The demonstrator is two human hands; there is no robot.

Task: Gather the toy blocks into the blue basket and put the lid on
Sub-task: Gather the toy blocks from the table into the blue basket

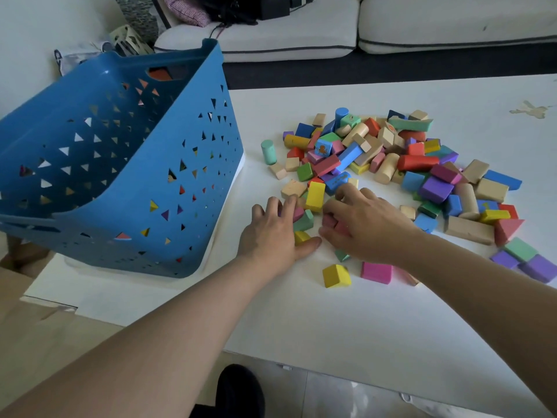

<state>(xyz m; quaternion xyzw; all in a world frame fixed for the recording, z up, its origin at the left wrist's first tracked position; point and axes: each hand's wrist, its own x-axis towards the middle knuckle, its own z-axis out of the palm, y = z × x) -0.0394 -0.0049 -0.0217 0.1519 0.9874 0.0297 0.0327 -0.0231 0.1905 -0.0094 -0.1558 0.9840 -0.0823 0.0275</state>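
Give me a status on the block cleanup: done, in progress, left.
Done: a few blocks show through the blue basket's triangle holes. In hand: the left hand and right hand are cupped around blocks at the near edge of the pile. Left: most blocks are on the white table, and no lid is on the basket.

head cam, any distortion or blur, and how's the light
Head view: wide-angle bend bows the blue basket and the table edges; light is soft and even with faint shadows; the left hand, right hand and block pile look sharp, the sofa slightly softer.
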